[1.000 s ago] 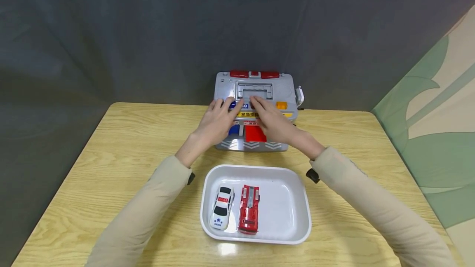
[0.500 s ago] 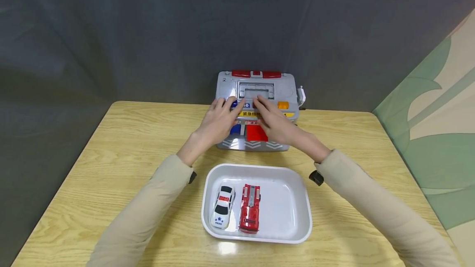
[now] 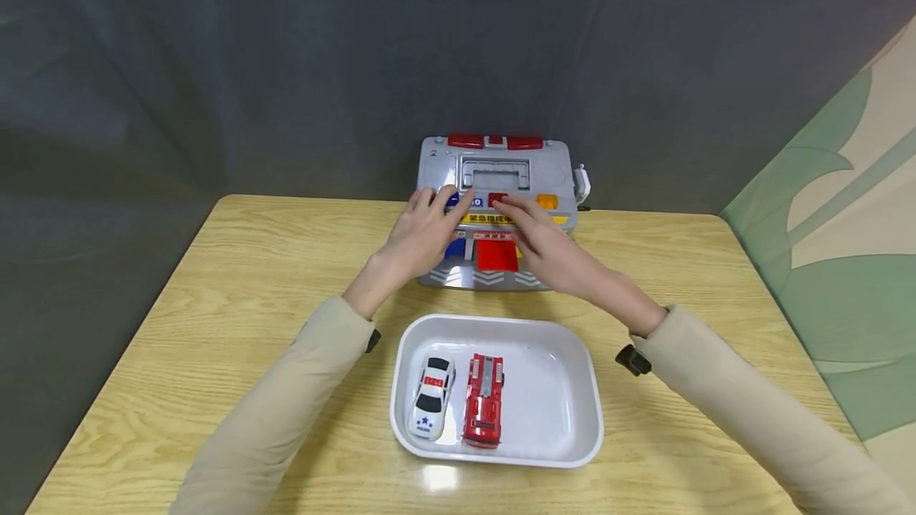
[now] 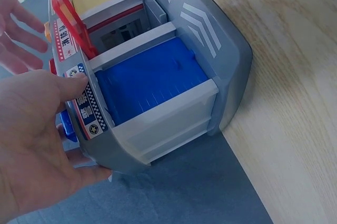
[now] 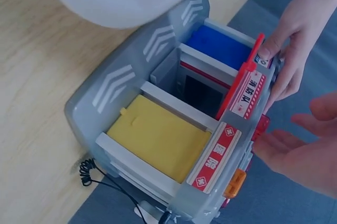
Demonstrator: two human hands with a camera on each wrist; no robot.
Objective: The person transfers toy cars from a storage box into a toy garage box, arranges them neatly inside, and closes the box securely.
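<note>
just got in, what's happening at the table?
A person works at a grey toy garage at the table's far edge. The left hand holds its front left corner by the blue door. The right hand hovers open near the red button. The middle red door stands flipped up. A police car and fire truck lie in a white tray.
</note>
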